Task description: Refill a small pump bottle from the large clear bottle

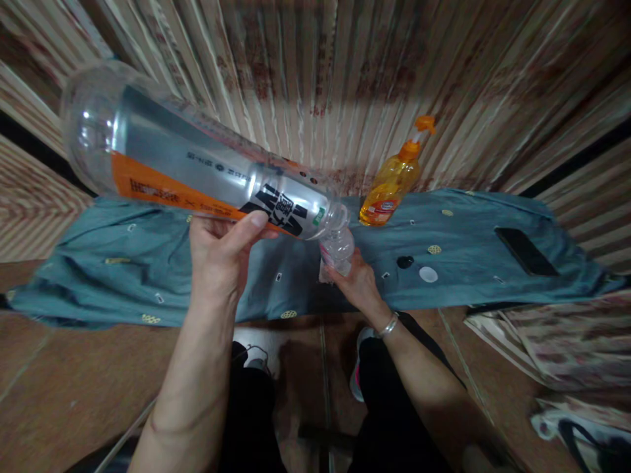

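My left hand (227,249) is wrapped round a large clear plastic bottle (197,157) with a silver and orange label. The bottle is tilted, its base up at the left and its neck pointing down to the right. Its mouth meets the top of a small clear bottle (338,246), which my right hand (357,279) grips above the cloth; whether the two mouths touch I cannot tell. Any liquid in either bottle is hard to make out. Behind my right hand stands an orange pump bottle (389,187) of yellow liquid.
A blue-green patterned cloth (256,276) covers the narrow table. To the right lie a black cap (405,262), a white cap (428,274) and a dark phone (525,251). A pleated curtain (296,79) hangs right behind the table. Tiled floor and my feet are below.
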The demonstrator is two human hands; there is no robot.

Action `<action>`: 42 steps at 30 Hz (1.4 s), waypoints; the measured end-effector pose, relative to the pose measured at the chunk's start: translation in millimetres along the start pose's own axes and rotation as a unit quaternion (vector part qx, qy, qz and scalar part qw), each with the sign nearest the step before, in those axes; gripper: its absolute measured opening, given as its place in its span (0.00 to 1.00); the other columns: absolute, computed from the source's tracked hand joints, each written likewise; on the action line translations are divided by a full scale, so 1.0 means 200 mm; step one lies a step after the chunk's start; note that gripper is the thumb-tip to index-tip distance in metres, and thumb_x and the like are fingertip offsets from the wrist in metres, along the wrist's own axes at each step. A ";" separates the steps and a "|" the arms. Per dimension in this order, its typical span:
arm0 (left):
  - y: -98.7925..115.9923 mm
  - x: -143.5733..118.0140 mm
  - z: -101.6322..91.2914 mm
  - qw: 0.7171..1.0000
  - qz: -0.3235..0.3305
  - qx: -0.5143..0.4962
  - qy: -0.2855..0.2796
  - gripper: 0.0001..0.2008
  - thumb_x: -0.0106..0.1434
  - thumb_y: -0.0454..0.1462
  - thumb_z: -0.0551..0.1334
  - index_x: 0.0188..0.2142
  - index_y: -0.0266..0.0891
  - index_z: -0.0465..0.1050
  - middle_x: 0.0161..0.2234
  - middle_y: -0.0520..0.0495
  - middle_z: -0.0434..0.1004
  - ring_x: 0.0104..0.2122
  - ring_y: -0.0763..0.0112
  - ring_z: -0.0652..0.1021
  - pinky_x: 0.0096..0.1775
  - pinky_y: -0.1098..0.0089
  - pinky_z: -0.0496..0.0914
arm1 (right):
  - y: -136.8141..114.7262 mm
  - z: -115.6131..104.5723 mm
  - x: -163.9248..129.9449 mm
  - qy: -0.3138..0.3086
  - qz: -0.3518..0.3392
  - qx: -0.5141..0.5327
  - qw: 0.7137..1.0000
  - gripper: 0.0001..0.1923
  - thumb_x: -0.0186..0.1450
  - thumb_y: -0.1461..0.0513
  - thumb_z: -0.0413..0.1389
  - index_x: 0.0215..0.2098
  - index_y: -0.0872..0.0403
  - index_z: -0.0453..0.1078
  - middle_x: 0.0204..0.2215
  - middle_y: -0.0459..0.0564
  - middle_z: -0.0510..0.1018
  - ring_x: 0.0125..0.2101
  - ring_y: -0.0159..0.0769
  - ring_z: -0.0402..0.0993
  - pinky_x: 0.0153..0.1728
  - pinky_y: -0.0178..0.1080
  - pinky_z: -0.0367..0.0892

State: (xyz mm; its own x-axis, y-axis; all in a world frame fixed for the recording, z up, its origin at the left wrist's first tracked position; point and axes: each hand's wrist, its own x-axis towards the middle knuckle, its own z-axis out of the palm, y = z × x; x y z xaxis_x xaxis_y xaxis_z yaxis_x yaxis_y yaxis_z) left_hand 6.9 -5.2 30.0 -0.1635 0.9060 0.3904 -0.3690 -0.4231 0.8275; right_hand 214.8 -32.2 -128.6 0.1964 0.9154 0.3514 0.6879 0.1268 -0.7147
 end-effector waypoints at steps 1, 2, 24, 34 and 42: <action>0.00 0.00 -0.01 1.000 0.003 0.002 -0.008 0.18 0.39 0.39 0.80 0.29 0.38 0.79 0.25 0.53 0.79 0.23 0.76 0.78 0.23 0.76 0.77 | 0.00 0.00 0.00 0.000 -0.002 0.000 1.000 0.31 0.61 0.51 0.61 0.57 0.59 0.66 0.43 0.61 0.84 0.43 0.52 0.83 0.43 0.48 0.76; -0.01 0.00 -0.01 1.000 0.006 0.003 -0.015 0.18 0.40 0.40 0.80 0.29 0.38 0.79 0.25 0.53 0.80 0.23 0.76 0.78 0.23 0.77 0.77 | 0.00 0.00 0.00 0.001 -0.005 0.000 1.000 0.31 0.61 0.51 0.61 0.57 0.58 0.66 0.43 0.61 0.84 0.43 0.52 0.83 0.43 0.48 0.76; 0.00 0.00 0.00 1.000 -0.009 -0.019 0.015 0.20 0.35 0.37 0.81 0.28 0.37 0.79 0.24 0.51 0.79 0.21 0.72 0.79 0.21 0.73 0.78 | -0.02 -0.02 0.01 -0.007 0.001 0.011 1.000 0.30 0.60 0.53 0.62 0.57 0.58 0.66 0.44 0.61 0.83 0.44 0.53 0.83 0.45 0.49 0.76; -0.01 0.01 -0.02 1.000 -0.003 0.004 -0.030 0.22 0.37 0.37 0.82 0.30 0.39 0.78 0.26 0.52 0.81 0.23 0.72 0.79 0.25 0.70 0.79 | -0.01 -0.01 0.00 -0.004 0.005 -0.005 1.000 0.31 0.60 0.51 0.61 0.57 0.57 0.65 0.43 0.60 0.84 0.43 0.53 0.83 0.43 0.48 0.76; 0.00 0.00 -0.01 0.999 -0.024 0.043 -0.010 0.21 0.37 0.39 0.82 0.30 0.42 0.77 0.26 0.55 0.79 0.24 0.73 0.78 0.27 0.70 0.79 | 0.00 -0.01 0.00 -0.005 0.001 -0.004 1.000 0.32 0.61 0.50 0.60 0.58 0.58 0.65 0.43 0.61 0.84 0.43 0.53 0.83 0.44 0.49 0.76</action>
State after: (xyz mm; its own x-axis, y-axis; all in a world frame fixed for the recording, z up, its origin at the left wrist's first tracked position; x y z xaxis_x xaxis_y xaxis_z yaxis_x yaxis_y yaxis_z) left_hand 4.7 -4.8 28.3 -0.1299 0.9251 0.3567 -0.2953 -0.3795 0.8768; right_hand 215.5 -32.1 -127.2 0.1904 0.9197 0.3434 0.6929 0.1218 -0.7106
